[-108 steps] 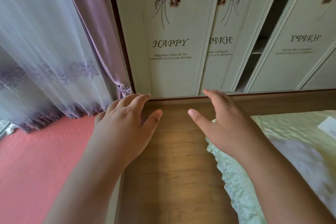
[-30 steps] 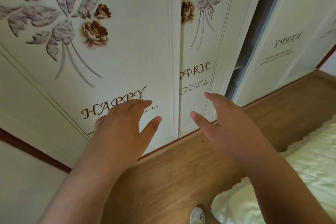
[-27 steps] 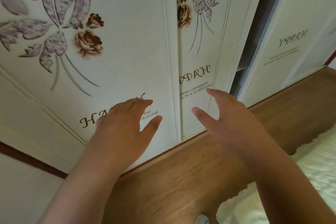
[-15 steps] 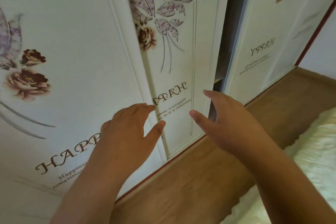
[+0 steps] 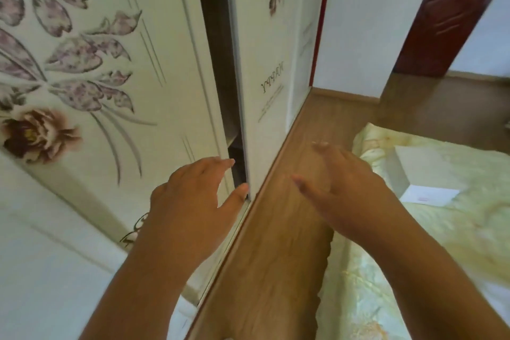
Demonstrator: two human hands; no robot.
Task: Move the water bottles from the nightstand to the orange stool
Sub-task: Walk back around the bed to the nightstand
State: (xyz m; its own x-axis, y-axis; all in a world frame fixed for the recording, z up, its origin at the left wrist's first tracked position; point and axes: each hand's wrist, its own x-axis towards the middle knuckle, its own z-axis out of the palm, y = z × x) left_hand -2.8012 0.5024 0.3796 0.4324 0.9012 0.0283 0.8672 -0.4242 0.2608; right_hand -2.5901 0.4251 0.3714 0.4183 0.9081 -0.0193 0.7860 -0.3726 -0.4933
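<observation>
Ahead, both hands are raised and hold nothing. Left hand (image 5: 190,201), fingers straight and loosely apart, is before a flowered wardrobe door (image 5: 110,69). Right hand (image 5: 347,188), fingers spread, hovers over wood floor (image 5: 276,257); a bed (image 5: 441,243) lies right. No bottles, nightstand or stool show.

Left hand (image 5: 193,201) outstretched, right hand (image 5: 347,188) outstretched — fingers relaxed, holding nothing

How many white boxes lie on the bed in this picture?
1. The white rectangular cardboard box lies on the pale green satin bedspread, beyond the right hand. More could lie outside the frame.
</observation>
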